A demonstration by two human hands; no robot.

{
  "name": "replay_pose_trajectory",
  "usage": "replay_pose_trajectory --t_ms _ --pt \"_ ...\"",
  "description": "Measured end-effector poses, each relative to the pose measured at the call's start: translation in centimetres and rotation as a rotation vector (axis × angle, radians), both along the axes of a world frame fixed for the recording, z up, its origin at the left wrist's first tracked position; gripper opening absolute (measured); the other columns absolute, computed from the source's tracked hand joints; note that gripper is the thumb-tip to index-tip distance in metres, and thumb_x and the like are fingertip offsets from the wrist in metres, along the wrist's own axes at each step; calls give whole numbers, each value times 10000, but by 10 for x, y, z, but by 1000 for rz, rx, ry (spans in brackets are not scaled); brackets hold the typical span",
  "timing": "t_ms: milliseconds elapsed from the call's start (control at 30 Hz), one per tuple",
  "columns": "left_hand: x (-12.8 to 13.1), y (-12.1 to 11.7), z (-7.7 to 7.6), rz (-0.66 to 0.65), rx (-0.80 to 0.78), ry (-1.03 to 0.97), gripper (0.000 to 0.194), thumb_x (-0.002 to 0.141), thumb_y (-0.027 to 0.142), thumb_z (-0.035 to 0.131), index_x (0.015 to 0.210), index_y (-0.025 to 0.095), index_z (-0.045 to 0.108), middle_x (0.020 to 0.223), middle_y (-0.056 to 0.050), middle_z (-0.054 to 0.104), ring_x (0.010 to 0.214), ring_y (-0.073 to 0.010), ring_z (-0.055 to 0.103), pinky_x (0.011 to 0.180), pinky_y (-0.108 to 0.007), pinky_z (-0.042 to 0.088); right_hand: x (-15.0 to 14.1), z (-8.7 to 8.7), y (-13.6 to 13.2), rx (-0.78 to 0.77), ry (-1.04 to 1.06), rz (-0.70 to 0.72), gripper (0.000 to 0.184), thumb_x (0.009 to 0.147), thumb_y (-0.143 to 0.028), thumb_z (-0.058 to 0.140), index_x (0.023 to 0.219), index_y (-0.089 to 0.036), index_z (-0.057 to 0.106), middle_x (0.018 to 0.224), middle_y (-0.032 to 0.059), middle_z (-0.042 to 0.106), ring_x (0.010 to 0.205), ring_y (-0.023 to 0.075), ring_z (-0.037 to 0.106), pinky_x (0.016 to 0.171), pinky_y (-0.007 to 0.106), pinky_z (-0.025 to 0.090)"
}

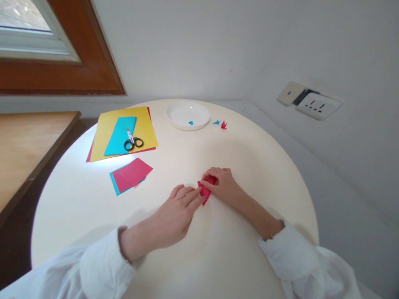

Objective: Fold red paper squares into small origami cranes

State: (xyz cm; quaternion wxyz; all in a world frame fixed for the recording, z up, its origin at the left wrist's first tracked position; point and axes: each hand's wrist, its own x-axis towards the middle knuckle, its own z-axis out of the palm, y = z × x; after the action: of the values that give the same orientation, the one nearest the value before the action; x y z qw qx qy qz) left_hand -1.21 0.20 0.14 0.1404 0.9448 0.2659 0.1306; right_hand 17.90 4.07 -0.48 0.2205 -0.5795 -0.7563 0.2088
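A small piece of folded red paper (205, 192) lies on the round white table in front of me, with a pointed corner toward me. My right hand (222, 185) is closed on its upper right part, thumb on top and fingers curled around the far side. From the left, my left hand (183, 209) reaches in with fingers stretched out, fingertips resting on the paper's left side. Its thumb is hidden. Farther back sit two tiny folded paper cranes, a blue crane (216, 122) and a red crane (224, 125).
A white dish (188, 116) at the back holds a small blue paper piece (191, 123). Black-handled scissors (133, 143) lie on folded blue paper (120, 135) over yellow sheets (104, 124). Nearer are red cut sheets (131, 174). A wall socket (318, 105) is at right.
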Motion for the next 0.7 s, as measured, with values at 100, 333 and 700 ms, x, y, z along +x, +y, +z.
replay_pose_trajectory --t_ms 100,333,700 --pt "-1 1 1 -13 2 28 502 776 48 395 1271 120 428 1246 -149 521 1162 -259 413 993 -468 310 -1 1 0 -1 3 -2 76 765 -231 608 698 -196 605 767 -5 673 747 159 581 810 376 284" --pt "-3 1 0 -20 64 101 515 781 86 432 1294 137 432 1310 -152 461 1192 -275 380 1008 -467 282 -1 2 1 4 -6 0 83 765 -239 610 694 -196 608 749 -2 666 737 160 579 808 377 292" --pt "-4 0 -2 -24 103 151 524 784 113 457 1305 157 426 1335 -151 443 1218 -272 363 1026 -458 263 2 -1 1 10 -7 14 84 774 -246 602 704 -199 611 751 -5 667 737 156 577 808 371 291"
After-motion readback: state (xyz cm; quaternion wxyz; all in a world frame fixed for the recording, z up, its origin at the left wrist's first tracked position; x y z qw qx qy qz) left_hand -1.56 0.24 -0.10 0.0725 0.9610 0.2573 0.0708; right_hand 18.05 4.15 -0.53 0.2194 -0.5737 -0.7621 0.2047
